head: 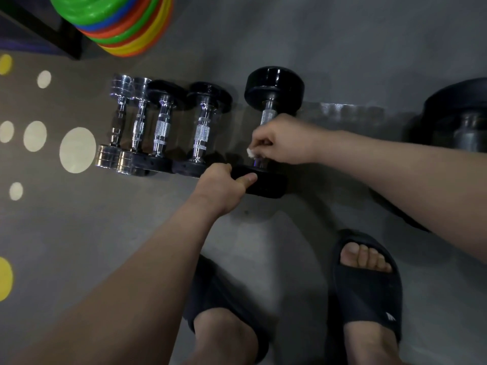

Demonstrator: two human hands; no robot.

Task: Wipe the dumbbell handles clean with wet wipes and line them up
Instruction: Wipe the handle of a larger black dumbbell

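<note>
My left hand (224, 181) has its fingers clamped round the near head of the black dumbbell (274, 88), which lies on the floor (342, 61) just right of four lined-up dumbbells (201, 130). My right hand (279, 139) has its fingers pinching the wet wipe (250, 152) on the handle (267, 114).

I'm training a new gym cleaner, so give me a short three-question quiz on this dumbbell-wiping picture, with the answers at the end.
1. True or false: the right hand holds a white wipe at the handle of the large black dumbbell.
2. Which part of that dumbbell does the left hand grip? A its near head; B its far head; C its handle.
3. Fill in: ____ smaller dumbbells lie in a row to the left of it.
Key: 1 true; 2 A; 3 four.
</note>
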